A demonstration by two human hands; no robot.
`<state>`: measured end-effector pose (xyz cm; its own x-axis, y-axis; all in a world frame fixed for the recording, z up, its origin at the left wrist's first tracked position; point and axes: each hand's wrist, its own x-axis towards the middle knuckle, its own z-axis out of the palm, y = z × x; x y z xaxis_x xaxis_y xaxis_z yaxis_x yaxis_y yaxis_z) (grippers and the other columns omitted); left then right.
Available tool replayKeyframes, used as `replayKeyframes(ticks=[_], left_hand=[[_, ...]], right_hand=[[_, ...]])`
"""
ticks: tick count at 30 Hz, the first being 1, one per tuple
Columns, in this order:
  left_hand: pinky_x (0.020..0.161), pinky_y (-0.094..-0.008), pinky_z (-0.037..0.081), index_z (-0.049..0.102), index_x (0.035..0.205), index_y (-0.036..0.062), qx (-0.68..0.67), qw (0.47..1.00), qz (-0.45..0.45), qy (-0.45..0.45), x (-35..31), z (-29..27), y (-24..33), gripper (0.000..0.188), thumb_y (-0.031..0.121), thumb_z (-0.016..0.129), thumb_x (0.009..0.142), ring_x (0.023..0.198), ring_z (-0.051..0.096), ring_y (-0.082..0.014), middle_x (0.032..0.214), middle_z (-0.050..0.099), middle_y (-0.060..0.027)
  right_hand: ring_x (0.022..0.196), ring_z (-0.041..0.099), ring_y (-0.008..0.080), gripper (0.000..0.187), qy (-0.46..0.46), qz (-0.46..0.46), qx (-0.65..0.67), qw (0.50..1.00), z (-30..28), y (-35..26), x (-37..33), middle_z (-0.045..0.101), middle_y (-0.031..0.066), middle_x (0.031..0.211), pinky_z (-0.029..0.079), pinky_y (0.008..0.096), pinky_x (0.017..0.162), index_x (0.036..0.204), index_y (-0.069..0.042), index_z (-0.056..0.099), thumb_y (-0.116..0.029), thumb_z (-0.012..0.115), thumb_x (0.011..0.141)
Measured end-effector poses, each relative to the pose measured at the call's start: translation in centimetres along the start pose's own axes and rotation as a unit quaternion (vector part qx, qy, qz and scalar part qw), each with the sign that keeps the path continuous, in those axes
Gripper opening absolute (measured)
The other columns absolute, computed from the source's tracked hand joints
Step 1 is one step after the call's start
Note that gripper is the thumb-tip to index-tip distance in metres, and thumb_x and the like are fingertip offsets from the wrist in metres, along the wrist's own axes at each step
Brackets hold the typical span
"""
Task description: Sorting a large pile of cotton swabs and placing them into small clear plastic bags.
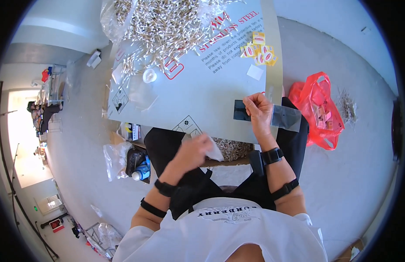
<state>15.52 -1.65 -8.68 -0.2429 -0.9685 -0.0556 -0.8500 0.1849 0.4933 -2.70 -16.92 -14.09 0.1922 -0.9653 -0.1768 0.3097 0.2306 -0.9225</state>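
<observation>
My left hand [194, 152] is smeared by motion near the table's front edge, and its fingers cannot be made out. Beside it is a whitish flat piece [215, 149]; whether the hand grips it is unclear. My right hand [258, 110] is closed in a pinch at the table's right front. Under or behind it runs a flat strip, with a dark end [241, 111] to its left and a clear plastic end [286, 118] reaching past the table edge. What the pinched fingers hold is hidden. Between my knees, an open box holds many cotton swabs [235, 150].
A large heap of cotton swabs [161, 30] covers the table's far left, with clear plastic bags around it. Nearby stands a small round white container [149, 76]. Yellow-and-white cards [262, 53] and a white square [254, 72] lie far right. A red bag [318, 113] stands on the floor.
</observation>
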Motion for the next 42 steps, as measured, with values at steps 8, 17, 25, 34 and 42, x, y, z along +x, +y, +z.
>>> replayKeyframes(ticks=[8, 17, 25, 34, 42], left_hand=[[0.068, -0.0337, 0.046, 0.058, 0.09, 0.0, 0.053, 0.842, -0.318, 0.432, -7.8, -10.1, -21.2, 0.016, -0.005, 0.052, 0.076, 0.072, 0.055, -0.021, 0.08, 0.056, -0.0115], [0.07, -0.0348, 0.049, 0.065, 0.088, 0.0048, 0.197, 0.751, -0.418, 0.471, -12.4, -13.3, -33.4, 0.015, 0.001, 0.057, 0.076, 0.073, 0.063, -0.0252, 0.08, 0.066, -0.0126], [0.07, -0.0337, 0.05, 0.064, 0.089, 0.0053, 0.2, 0.775, -0.39, 0.456, -10.7, -11.7, -34.4, 0.015, 0.0, 0.055, 0.078, 0.075, 0.064, -0.0245, 0.08, 0.066, -0.0128], [0.076, -0.0407, 0.048, 0.06, 0.095, 0.0056, 0.159, 0.816, -0.419, 0.364, -8.5, -12.3, -30.6, 0.018, 0.014, 0.063, 0.08, 0.083, 0.061, -0.0316, 0.088, 0.063, -0.0129], [0.075, -0.0386, 0.049, 0.059, 0.1, 0.0061, 0.091, 0.901, -0.197, 0.375, 3.1, -13.3, -24.4, 0.024, 0.013, 0.066, 0.077, 0.085, 0.061, -0.029, 0.093, 0.062, -0.012]], right_hand=[[0.056, 0.055, 0.0141, 0.011, 0.027, -0.098, -0.285, 0.953, 1.9, -2.9, 4.1, 0.059, 0.0093, 0.063, 0.045, 0.0283, 0.056, 0.085, 0.004, 0.061, -0.006, 0.063, 0.079], [0.076, 0.064, 0.0351, 0.032, 0.088, -0.137, -0.621, 0.767, 3.4, -2.9, 13.1, 0.066, 0.0164, 0.076, 0.05, 0.0448, 0.069, 0.077, -0.007, 0.065, -0.039, 0.062, 0.078], [0.082, 0.064, 0.0337, 0.033, 0.101, -0.073, -0.721, 0.681, 4.7, -2.7, 14.5, 0.067, 0.0143, 0.082, 0.049, 0.0458, 0.073, 0.078, -0.009, 0.065, -0.042, 0.062, 0.077], [0.073, 0.064, 0.0346, 0.025, 0.145, -0.128, -0.686, 0.701, 3.7, -0.6, 14.6, 0.066, 0.0154, 0.078, 0.05, 0.0446, 0.065, 0.079, -0.008, 0.065, -0.032, 0.058, 0.079], [0.06, 0.058, 0.0354, 0.012, -0.003, -0.21, -0.551, 0.807, 5.8, -0.1, 9.1, 0.058, 0.0164, 0.065, 0.046, 0.0443, 0.055, 0.07, -0.004, 0.053, -0.013, 0.06, 0.076]])
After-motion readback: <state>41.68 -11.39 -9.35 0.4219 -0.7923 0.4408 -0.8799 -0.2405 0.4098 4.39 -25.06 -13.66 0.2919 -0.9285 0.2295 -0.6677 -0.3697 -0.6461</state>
